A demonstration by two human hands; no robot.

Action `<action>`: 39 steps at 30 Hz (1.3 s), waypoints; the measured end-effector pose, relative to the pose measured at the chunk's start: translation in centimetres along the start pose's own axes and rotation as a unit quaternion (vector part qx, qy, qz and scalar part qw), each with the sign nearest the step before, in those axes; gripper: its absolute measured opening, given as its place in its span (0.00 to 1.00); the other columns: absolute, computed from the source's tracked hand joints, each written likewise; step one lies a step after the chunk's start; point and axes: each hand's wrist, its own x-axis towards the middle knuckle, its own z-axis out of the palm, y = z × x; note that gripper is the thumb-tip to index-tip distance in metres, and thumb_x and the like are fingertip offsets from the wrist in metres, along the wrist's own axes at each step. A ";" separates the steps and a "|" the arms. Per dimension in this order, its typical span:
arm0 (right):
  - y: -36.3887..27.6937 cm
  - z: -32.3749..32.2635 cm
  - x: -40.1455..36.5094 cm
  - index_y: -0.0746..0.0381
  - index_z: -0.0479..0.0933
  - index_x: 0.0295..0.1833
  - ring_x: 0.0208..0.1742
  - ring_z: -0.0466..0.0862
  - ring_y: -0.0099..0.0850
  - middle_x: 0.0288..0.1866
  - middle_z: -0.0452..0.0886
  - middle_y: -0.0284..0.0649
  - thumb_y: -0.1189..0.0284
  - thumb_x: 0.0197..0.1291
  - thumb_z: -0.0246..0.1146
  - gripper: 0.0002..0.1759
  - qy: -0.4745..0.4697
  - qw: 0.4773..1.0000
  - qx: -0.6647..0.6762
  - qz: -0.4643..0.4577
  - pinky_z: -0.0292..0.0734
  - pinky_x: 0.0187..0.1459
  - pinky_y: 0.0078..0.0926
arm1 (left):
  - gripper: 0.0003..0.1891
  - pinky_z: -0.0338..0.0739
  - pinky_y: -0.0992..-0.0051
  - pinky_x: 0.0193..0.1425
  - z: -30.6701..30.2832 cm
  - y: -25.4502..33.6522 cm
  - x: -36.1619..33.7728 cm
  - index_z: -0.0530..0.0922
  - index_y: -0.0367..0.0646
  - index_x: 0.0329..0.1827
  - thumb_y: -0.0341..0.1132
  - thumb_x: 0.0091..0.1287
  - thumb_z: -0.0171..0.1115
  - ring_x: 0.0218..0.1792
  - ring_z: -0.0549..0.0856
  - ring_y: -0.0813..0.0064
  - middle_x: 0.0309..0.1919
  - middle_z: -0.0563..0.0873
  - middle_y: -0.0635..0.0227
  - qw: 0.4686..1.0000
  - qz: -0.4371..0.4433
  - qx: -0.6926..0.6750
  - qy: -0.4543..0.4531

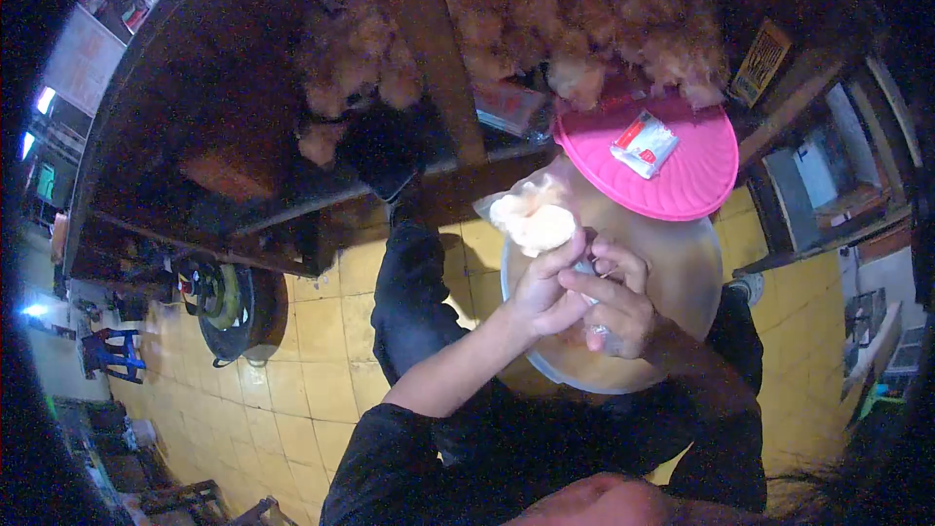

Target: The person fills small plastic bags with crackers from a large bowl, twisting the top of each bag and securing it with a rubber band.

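Observation:
My left hand (pixel 545 292) is closed around the gathered neck of a clear plastic bag with pale, whitish pieces (pixel 534 219) in it. Close against it on the right, my right hand (pixel 623 302) has its fingers curled on the twisted plastic, with a bit of clear film showing below them. Both hands are above a large round translucent tub (pixel 682 273) between my legs. A pink lid (pixel 691 175) covers the tub's far side, and a small white and red packet (pixel 645 143) lies on that lid.
Many bags of similar pieces (pixel 584 10) fill the dark wooden table (pixel 438 49) ahead. A small yellow box (pixel 762 63) is at its right. A black tub (pixel 255 312) stands on the yellow tiled floor (pixel 312 390) at left, with a blue stool (pixel 119 353) beyond.

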 end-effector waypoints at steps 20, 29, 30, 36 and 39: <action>4.0 -2.0 0.8 0.59 0.65 0.26 0.32 0.78 0.35 0.26 0.74 0.37 0.56 0.72 0.51 0.23 0.108 0.977 0.086 0.161 0.69 0.41 0.34 | 0.13 0.62 0.80 0.30 0.4 2.0 0.3 0.71 0.46 0.34 0.42 0.76 0.52 0.24 0.65 0.82 0.23 0.67 0.77 0.981 -0.075 0.163 0.074; 1.2 -3.8 2.0 0.60 0.76 0.40 0.37 0.81 0.26 0.32 0.79 0.36 0.66 0.67 0.63 0.09 0.098 0.869 0.375 0.307 0.72 0.39 0.25 | 0.12 0.73 0.79 0.33 2.8 2.0 0.2 0.72 0.43 0.48 0.43 0.78 0.49 0.28 0.76 0.79 0.26 0.72 0.72 0.963 0.039 0.241 0.115; 1.3 -4.2 2.3 0.60 0.76 0.40 0.37 0.81 0.26 0.32 0.79 0.36 0.66 0.67 0.63 0.09 0.102 0.869 0.374 0.306 0.72 0.39 0.25 | 0.13 0.72 0.79 0.30 2.7 2.1 0.2 0.73 0.43 0.47 0.44 0.78 0.50 0.27 0.76 0.80 0.26 0.73 0.72 0.941 0.042 0.302 0.143; 1.3 -5.5 2.7 0.53 0.81 0.38 0.58 0.81 0.36 0.46 0.84 0.34 0.67 0.50 0.64 0.09 -0.024 0.953 -0.277 -0.124 0.71 0.62 0.45 | 0.19 0.58 0.81 0.19 2.7 3.2 -0.2 0.74 0.45 0.23 0.42 0.75 0.55 0.15 0.68 0.83 0.15 0.71 0.74 0.800 -0.128 0.552 0.197; 1.3 -4.5 2.6 0.57 0.80 0.37 0.63 0.79 0.36 0.50 0.83 0.36 0.67 0.52 0.62 0.08 -0.042 0.956 -0.269 -0.106 0.69 0.66 0.44 | 0.16 0.66 0.74 0.22 2.1 3.1 -0.3 0.76 0.40 0.28 0.39 0.74 0.54 0.16 0.73 0.79 0.16 0.75 0.68 0.715 -0.121 0.656 0.209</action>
